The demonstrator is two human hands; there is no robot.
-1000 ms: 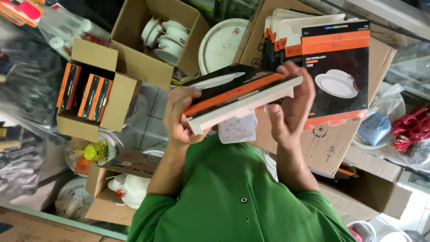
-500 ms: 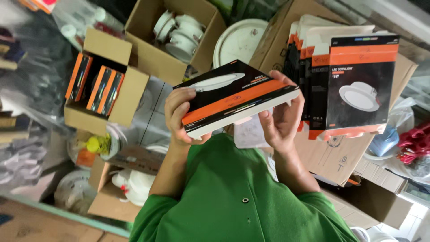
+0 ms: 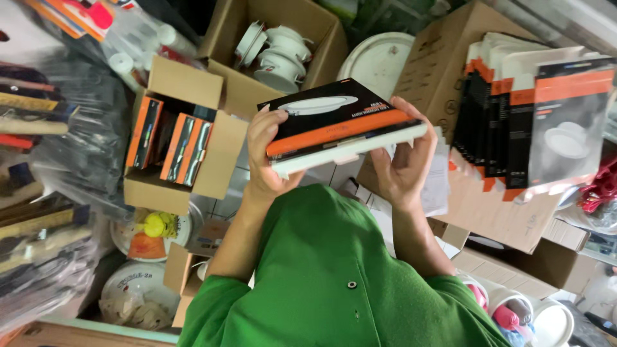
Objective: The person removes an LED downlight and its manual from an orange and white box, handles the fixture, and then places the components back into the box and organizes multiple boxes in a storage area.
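Left hand [image 3: 270,154] and right hand [image 3: 402,167] each with a closed grip on the ends of a flat black-and-orange box [image 3: 337,125], held level above a green shirt [image 3: 334,276], open cardboard carton of similar boxes [image 3: 180,144] just left, upright row of matching boxes [image 3: 533,122] right.

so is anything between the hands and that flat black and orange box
Nothing visible: the left hand and right hand already grip the flat black and orange box at its two ends, fingers directly on it.

Both forearms were raised in front of the chest, bare below green sleeves. Left hand [image 3: 270,154] and right hand [image 3: 402,164] faced each other, fingers curled, clamping one box from opposite ends.
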